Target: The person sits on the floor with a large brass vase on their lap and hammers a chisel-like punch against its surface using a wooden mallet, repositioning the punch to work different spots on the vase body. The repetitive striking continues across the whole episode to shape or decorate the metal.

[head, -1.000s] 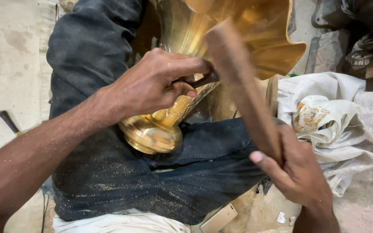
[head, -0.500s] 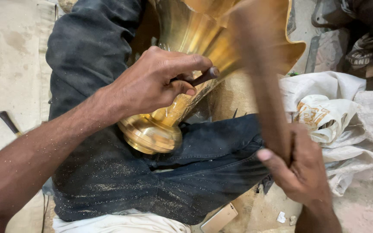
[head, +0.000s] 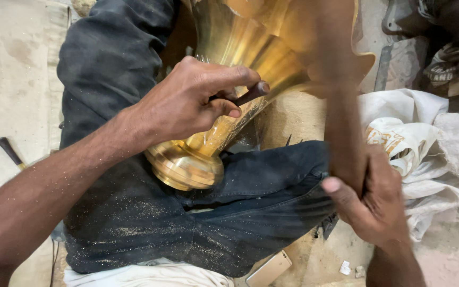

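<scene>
Judged risky first at the left hand: knuckles and thumb sat right beside the struck end of a slim dark punch, so could have been caught by a blow landing off-centre. Judged the punch liable to skid as well, pressed against the curved, polished wall of the brass vase; could have scored the metal or jabbed the dark trousers below. Found the vase merely propped across the lap, foot toward the body and flared mouth away; might have rolled under a hard knock. Saw the wooden stick only as a blur, so could not vouch for its aim.

Noted a dark-handled tool lying untouched on the floor at far left. Reached in from the lower left with the left forearm, wrist a little bent, fingers curled shut round the punch, thumb laid under it, palm over the vase's narrow neck. Held the right hand low at the right, beside the knee, fingers wrapped tight round the stick's lower end, thumb pressed to its side, with the stick nearly upright before the vase's rim. Left a crumpled white cloth just beyond that hand.
</scene>
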### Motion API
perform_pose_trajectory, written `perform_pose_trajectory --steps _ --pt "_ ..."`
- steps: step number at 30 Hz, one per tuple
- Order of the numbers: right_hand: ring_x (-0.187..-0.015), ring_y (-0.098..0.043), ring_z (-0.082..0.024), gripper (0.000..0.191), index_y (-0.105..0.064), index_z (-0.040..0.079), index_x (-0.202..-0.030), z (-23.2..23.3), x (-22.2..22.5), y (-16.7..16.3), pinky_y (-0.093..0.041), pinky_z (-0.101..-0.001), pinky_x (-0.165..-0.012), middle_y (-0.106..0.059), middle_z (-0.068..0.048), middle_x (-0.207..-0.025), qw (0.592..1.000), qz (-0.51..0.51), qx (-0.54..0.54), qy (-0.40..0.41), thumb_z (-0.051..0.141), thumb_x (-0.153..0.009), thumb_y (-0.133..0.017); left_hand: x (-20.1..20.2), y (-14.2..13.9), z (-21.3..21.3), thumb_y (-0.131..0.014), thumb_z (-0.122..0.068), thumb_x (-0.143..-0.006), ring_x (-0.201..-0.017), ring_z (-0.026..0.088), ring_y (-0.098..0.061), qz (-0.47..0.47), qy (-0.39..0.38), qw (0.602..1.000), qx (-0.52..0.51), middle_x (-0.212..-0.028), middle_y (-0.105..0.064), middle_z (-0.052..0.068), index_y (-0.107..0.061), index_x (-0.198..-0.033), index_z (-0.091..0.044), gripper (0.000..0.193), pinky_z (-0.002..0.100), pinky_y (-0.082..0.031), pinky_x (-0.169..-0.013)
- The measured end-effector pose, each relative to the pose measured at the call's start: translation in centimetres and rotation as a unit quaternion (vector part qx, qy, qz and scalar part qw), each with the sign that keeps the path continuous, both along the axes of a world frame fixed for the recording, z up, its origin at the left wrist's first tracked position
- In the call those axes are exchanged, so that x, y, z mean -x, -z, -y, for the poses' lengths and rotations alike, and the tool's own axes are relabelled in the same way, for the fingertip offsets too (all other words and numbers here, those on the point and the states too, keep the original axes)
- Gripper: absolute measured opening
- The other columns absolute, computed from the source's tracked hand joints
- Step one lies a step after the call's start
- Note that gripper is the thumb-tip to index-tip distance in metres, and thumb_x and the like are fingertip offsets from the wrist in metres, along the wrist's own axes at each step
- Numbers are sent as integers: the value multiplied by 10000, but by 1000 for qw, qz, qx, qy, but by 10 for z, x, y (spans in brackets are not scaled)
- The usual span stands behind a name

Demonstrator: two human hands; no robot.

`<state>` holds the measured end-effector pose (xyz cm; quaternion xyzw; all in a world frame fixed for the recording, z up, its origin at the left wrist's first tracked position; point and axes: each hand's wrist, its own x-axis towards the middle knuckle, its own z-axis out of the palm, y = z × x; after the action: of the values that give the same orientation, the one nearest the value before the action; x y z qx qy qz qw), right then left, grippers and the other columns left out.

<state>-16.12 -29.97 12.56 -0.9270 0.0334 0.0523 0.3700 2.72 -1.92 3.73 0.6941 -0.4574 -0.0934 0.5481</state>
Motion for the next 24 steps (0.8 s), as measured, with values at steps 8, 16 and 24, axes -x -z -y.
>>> perform_pose_trajectory --steps 8,16,24 --pt "-519 -529 -145 376 -559 32 -1060 0 -7 -4 -460 -299 -456 -524 -39 -659 996 -54 52 -39 357 -915 -678 1 2 -1 -638 98 -919 -944 213 -797 -15 5 1000 3 -1182 -759 145 -656 -1253 -51 366 282 -653 -759" --pt "-512 -568 -39 355 -575 19 -1186 -3 -22 6 -468 -215 -485 -641 -5 -748 984 110 -143 8 274 -981 -712 0 7 -4 -617 98 -935 -907 209 -797 -23 13 1000 3 -1200 -752 147 -629 -1283 -42 376 278 -695 -737" --pt "-608 -598 -54 542 -640 31 -1439 -15 -34 -1 -480 -220 -581 -698 -40 -860 971 109 -171 127 273 -969 -760 1 12 -2 -592 123 -909 -918 210 -808 -33 18 999 4 -1158 -768 164 -649 -1269 -28 395 270 -703 -744"
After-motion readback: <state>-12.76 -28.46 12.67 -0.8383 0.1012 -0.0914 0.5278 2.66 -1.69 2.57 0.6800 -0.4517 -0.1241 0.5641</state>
